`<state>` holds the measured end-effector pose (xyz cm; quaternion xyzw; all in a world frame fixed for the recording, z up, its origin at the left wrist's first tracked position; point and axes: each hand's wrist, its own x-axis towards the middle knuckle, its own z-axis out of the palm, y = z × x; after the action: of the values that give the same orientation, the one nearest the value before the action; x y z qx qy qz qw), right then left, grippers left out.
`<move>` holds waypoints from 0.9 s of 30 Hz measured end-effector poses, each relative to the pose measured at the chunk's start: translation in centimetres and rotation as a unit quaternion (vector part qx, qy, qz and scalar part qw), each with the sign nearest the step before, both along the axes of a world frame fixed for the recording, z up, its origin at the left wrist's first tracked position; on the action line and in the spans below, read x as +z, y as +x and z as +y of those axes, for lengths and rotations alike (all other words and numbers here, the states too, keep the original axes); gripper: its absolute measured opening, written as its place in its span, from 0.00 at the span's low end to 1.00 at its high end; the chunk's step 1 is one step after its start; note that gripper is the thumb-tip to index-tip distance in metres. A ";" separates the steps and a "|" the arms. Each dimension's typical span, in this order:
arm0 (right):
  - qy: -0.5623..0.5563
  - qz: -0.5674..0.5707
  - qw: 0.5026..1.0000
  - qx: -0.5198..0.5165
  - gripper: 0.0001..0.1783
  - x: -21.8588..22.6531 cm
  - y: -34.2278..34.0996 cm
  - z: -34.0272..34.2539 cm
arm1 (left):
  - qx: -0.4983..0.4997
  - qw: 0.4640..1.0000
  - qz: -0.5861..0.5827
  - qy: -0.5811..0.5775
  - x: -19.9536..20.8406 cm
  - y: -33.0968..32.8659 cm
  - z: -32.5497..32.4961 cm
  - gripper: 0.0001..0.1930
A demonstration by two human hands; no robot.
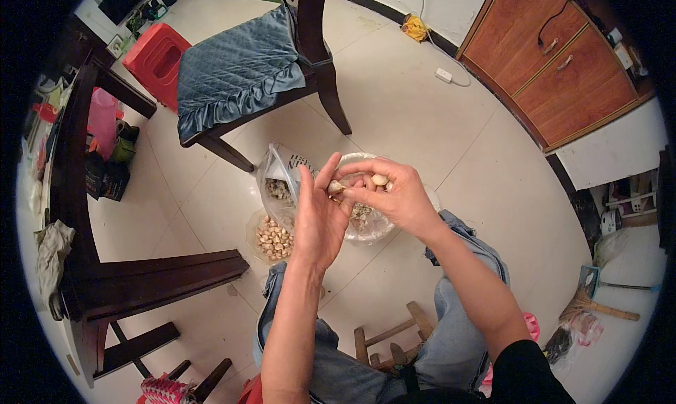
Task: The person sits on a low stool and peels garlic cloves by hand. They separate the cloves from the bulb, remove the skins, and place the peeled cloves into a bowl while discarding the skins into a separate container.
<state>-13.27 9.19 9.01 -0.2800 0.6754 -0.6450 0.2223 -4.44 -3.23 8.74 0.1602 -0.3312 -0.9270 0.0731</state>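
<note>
My left hand (318,221) is raised in the middle, palm up, thumb and index finger spread. A small pale piece shaped like a garlic clove (336,187) lies against its fingers. My right hand (398,196) reaches over from the right, its thumb and fingertip closed on that piece. A second, rounder cream piece (380,180) shows by the right hand's curled fingers. Below the hands sits a white basin (380,234) with light scraps in it, partly hidden. Left of it are a clear plastic bag (283,166) with greyish bits and a clear bowl (255,228) of similar cream pieces.
A dark chair (236,59) with a blue quilted cover stands ahead, beside a red plastic stool (156,55). Dark table legs (162,281) reach in from the left. A low wooden stool (394,333) is between my knees. Cabinets (549,59) line the right wall; a broom (598,307) lies at right.
</note>
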 end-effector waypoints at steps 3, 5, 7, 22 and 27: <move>0.044 0.123 0.991 -0.019 0.14 0.5 0.6 -0.2 | 0.019 1.000 -0.017 -0.012 0.5 0.1 0.7 0.42; 0.083 0.163 0.983 -0.023 0.14 0.4 0.5 -0.3 | 0.006 1.000 0.002 -0.016 0.7 0.3 0.7 0.42; 0.059 0.154 0.986 -0.018 0.12 0.3 0.5 -0.6 | -0.006 1.000 0.013 -0.022 0.9 0.4 0.7 0.42; -0.197 -0.428 0.879 0.072 0.10 -0.5 -0.6 -0.1 | 0.083 0.913 0.035 -0.398 0.8 0.7 -0.3 0.17; -0.194 -0.435 0.875 0.083 0.10 -0.3 -0.7 0.1 | 0.123 0.864 0.032 -0.488 0.8 0.6 -0.4 0.14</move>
<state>-13.95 9.30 8.68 -0.0640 0.3461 -0.7991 0.4874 -3.85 -3.66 9.50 0.1139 -0.7160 -0.6353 0.2659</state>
